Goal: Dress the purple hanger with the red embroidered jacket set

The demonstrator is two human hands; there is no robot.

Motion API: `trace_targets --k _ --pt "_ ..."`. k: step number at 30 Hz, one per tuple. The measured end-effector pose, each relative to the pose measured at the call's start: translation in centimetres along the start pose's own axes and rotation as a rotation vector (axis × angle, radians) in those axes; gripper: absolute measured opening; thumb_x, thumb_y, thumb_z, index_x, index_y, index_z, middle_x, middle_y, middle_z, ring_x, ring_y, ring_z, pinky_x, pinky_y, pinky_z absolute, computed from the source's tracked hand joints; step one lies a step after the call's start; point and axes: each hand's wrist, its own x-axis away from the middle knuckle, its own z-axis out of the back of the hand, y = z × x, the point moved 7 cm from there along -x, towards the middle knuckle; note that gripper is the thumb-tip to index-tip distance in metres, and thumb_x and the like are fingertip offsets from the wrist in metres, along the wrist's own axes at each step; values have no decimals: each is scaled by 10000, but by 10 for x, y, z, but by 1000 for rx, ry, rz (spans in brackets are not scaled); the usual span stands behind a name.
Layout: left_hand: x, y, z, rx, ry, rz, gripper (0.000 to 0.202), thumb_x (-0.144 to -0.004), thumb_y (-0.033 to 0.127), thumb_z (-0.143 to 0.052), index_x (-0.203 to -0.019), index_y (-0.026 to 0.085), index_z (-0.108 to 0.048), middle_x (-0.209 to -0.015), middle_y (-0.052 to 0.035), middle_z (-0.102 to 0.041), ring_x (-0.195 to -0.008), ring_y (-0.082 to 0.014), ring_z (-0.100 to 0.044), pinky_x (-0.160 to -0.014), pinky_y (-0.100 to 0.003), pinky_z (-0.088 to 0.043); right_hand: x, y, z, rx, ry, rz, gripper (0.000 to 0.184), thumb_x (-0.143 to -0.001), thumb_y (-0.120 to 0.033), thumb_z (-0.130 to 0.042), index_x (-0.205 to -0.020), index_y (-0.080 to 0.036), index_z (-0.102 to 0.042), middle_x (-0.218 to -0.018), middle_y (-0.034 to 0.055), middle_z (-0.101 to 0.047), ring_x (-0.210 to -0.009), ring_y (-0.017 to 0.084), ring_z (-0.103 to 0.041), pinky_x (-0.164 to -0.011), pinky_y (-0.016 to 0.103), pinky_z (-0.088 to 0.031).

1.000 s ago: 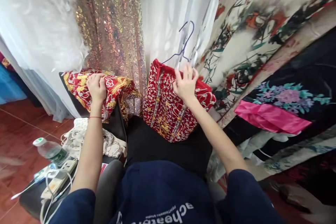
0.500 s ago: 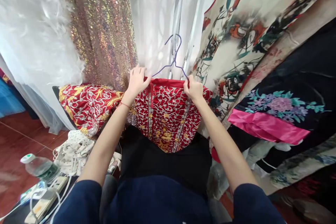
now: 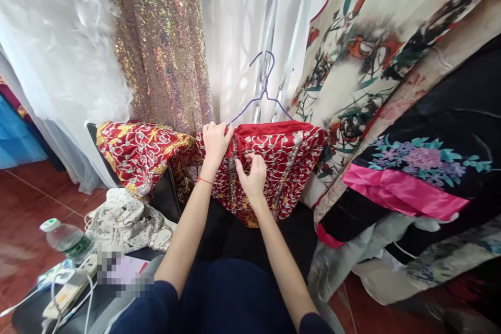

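Note:
A red strapless bodice (image 3: 285,167), embroidered in silver and gold, hangs on a thin purple wire hanger (image 3: 266,91). My left hand (image 3: 216,142) is closed on the upper left edge of the bodice, beside the hanger's left arm. A red tie (image 3: 238,142) hangs down from that edge. Just below it, my right hand (image 3: 254,177) is in front of the bodice, fingers curved and thumb apart from them. Whether its fingertips touch the tie, I cannot tell. Another red embroidered piece (image 3: 143,151) lies to the left, over a black chair edge.
Gold sequined fabric (image 3: 160,36), white feathery fabric (image 3: 58,36) and a floral-print garment (image 3: 344,52) hang behind. At right is a black garment with a pink band (image 3: 403,193). A water bottle (image 3: 68,240), power strip (image 3: 70,287) and spotted white cloth bag (image 3: 117,219) sit lower left.
My right hand has let go of the bodice's upper right edge and moved left and down to the tie. My left hand stays on the upper left edge.

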Motion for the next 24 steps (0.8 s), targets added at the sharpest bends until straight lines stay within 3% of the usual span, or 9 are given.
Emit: trace_targets --k 3,5,9,15,20,24 --pt "5 3 5 -21 41 4 405 -1011 411 -437 -658 240 -536 -729 -108 -664 -824 -282 -573 -835 -446 -384 17 4 -25 -187 -154 -227 324 -960 -538 -485 -941 -216 -512 -712 -13 -556 -633 163 -549 -650 291 -447" --pt "7 4 6 -24 57 1 401 -1012 410 -436 -663 242 -541 -718 -104 -662 -813 -279 -571 -824 -447 -387 18 8 -28 -237 -171 -296 294 -984 -505 -433 -887 -230 -473 -639 -51 -487 -549 137 -487 -592 265 -389" --pt "9 8 6 -6 45 1 402 -1019 406 -406 -681 241 -549 -740 -113 -676 -834 -290 -574 -841 -463 -381 6 11 -16 -215 -57 -314 307 -921 -516 -548 -983 -225 -474 -626 -84 -421 -543 128 -463 -587 247 -364" --pt "9 9 9 -14 -3 -22 365 -1018 344 -379 -697 239 -520 -787 -122 -690 -858 -297 -573 -860 -468 -368 14 10 -38 -144 -285 -232 268 -983 -435 -407 -834 -241 -515 -545 -57 -427 -488 142 -427 -566 255 -292" --pt "6 4 4 -6 -21 -80 326 -1010 326 -395 -715 244 -506 -810 -111 -702 -892 -292 -568 -878 -455 -361 53 40 -40 -23 -352 -332 365 -1015 -470 -298 -956 -244 -579 -634 3 -556 -546 192 -521 -591 270 -286" --pt "4 1 -4 -31 -90 -80 278 -999 317 -414 -760 232 -531 -873 -131 -709 -934 -303 -575 -899 -448 -354 63 60 -33 -10 -379 -372 406 -1019 -506 -278 -976 -247 -588 -610 -14 -520 -535 187 -505 -585 264 -287"
